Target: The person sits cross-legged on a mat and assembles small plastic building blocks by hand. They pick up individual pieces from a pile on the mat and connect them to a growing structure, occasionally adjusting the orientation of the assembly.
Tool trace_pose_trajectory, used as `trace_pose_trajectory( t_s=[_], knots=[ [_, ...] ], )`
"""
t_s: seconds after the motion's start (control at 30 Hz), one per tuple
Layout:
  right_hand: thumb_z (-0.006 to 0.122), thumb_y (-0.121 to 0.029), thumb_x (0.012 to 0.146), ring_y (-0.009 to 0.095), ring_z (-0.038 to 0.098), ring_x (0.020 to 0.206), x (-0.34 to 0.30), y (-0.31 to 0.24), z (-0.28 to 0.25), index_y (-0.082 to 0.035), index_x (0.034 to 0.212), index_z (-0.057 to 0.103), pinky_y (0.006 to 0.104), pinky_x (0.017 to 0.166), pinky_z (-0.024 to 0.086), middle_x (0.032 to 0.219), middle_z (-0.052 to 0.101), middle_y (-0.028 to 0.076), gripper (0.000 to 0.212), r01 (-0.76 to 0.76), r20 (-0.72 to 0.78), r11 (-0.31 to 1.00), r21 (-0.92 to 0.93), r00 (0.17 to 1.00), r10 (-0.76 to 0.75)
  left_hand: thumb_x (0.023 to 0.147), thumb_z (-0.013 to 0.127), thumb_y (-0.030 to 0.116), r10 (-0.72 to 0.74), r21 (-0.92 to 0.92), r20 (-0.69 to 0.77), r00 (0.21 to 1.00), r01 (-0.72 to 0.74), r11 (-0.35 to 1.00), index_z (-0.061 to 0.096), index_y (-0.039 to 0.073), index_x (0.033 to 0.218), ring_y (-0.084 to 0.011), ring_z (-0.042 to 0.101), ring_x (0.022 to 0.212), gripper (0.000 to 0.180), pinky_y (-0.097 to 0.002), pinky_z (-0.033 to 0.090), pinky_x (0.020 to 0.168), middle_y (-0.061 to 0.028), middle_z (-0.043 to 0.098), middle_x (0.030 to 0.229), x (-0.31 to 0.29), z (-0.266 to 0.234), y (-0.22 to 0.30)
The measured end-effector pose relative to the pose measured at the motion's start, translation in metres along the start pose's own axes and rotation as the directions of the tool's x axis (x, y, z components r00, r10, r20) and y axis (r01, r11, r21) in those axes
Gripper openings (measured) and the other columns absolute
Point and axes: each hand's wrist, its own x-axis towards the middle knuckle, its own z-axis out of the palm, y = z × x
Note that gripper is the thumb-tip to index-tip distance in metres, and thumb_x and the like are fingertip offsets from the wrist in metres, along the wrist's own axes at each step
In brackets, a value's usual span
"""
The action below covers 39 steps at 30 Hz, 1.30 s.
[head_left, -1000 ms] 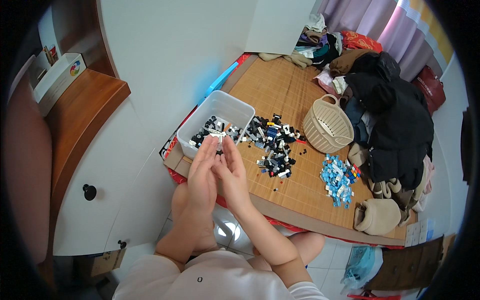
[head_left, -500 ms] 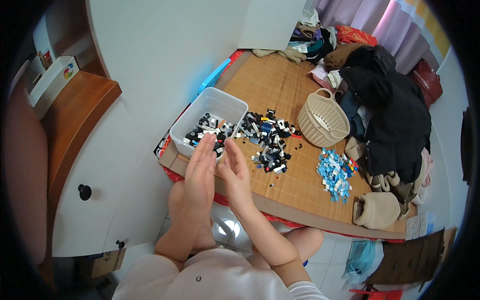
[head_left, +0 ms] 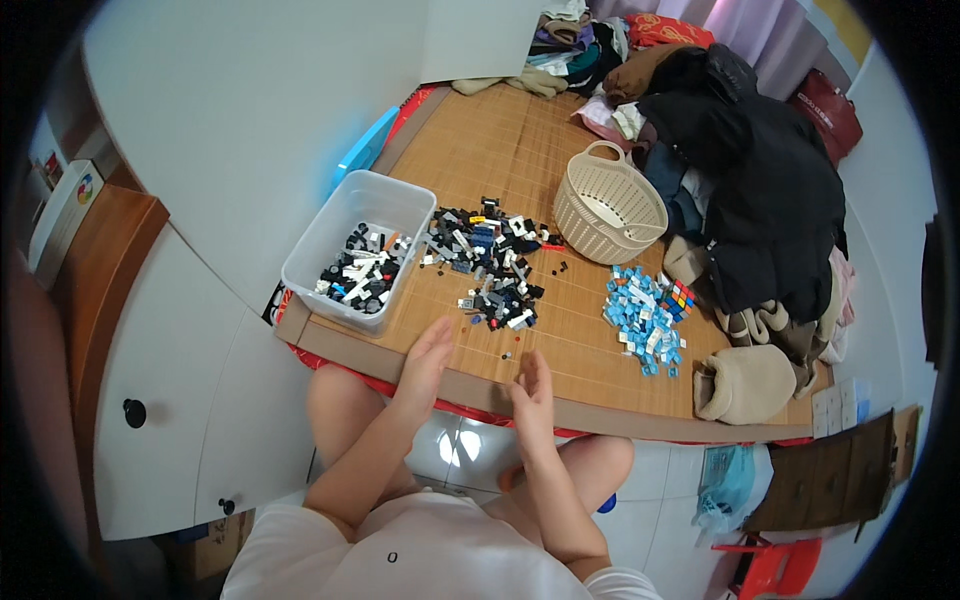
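My left hand (head_left: 424, 368) is held over the near edge of the mat-covered bed, fingers stretched out and holding nothing. Apart from it, my right hand (head_left: 532, 392) is also empty, with its fingers extended. Beyond my hands lies a loose pile of black, grey and white building bricks (head_left: 490, 250). A clear plastic bin (head_left: 312, 240) stands left of that pile, with more mixed bricks (head_left: 362, 268) inside. Farther right is a heap of light blue and white bricks (head_left: 640, 318), touching or close to a puzzle cube (head_left: 680, 299).
A beige woven-look plastic basket (head_left: 590, 215) stands behind the blue heap. Piled clothes (head_left: 770, 200) cover the right side of the bamboo mat (head_left: 500, 130). A white cabinet (head_left: 200, 350) borders the left. A red stool (head_left: 785, 570) is at lower right.
My hands have moved apart and lower, back from the bin toward the bed's near edge. The view has shifted, so the bin and piles appear farther left.
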Motion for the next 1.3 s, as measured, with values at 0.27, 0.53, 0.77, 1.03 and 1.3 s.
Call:
trace_pose_trajectory(
  t_s=[0.27,0.53,0.77,1.03,1.3],
  knots=[
    [0.043,0.007,0.075,0.024,0.017,0.133,0.001,-0.01,0.038,0.003,0.138,0.005,0.03,0.105,0.02,0.144,0.011,0.019,0.073,-0.041,-0.003,0.989,0.141,0.999,0.042,0.088,0.042,0.009,0.004,-0.053,0.0,1.0,-0.004,0.999,0.028,-0.006,0.132,-0.0224,0.027,0.13,0.049,-0.0322,0.019,0.107,-0.0157,0.032,0.137,0.017,0.003,-0.007],
    [0.041,0.004,0.073,0.029,0.02,0.131,0.035,0.016,0.061,0.004,0.137,0.011,0.0328,0.106,0.016,0.141,0.017,0.021,0.07,0.08,-0.126,0.997,0.018,0.989,-0.077,0.087,0.042,0.006,0.01,0.038,0.024,1.0,-0.011,0.999,0.031,-0.006,0.132,-0.0219,0.028,0.129,0.048,-0.031,0.023,0.105,-0.0167,0.034,0.135,0.029,0.016,-0.018],
    [0.041,0.004,0.073,0.031,0.018,0.131,0.049,0.024,0.063,0.005,0.134,0.02,0.0348,0.107,0.014,0.139,0.021,0.022,0.065,0.08,-0.144,0.997,0.008,0.986,-0.078,0.087,0.04,0.005,-0.016,0.048,0.041,0.999,0.014,0.999,0.031,-0.006,0.131,-0.0215,0.031,0.127,0.047,-0.03,0.025,0.104,-0.019,0.036,0.133,0.037,0.016,-0.022],
    [0.042,0.003,0.075,0.03,0.025,0.128,0.055,0.033,0.058,0.004,0.132,0.027,0.0348,0.106,0.018,0.135,0.028,0.021,0.059,0.052,-0.091,0.999,-0.007,0.994,-0.053,0.088,0.039,0.008,-0.05,0.046,0.043,0.998,0.048,0.998,0.034,-0.004,0.131,-0.0189,0.037,0.122,0.044,-0.0275,0.029,0.1,-0.0156,0.038,0.132,0.037,0.027,-0.024],
    [0.041,0.003,0.079,0.029,0.026,0.127,0.05,0.029,0.062,0.003,0.133,0.025,0.0335,0.105,0.02,0.136,0.028,0.02,0.056,0.084,-0.105,0.996,0.025,0.991,-0.081,0.087,0.042,0.009,-0.052,-0.026,-0.019,0.998,0.052,0.998,0.036,-0.003,0.13,-0.0194,0.038,0.12,0.046,-0.0278,0.029,0.099,-0.0172,0.041,0.129,0.029,0.036,-0.028]
  ],
)
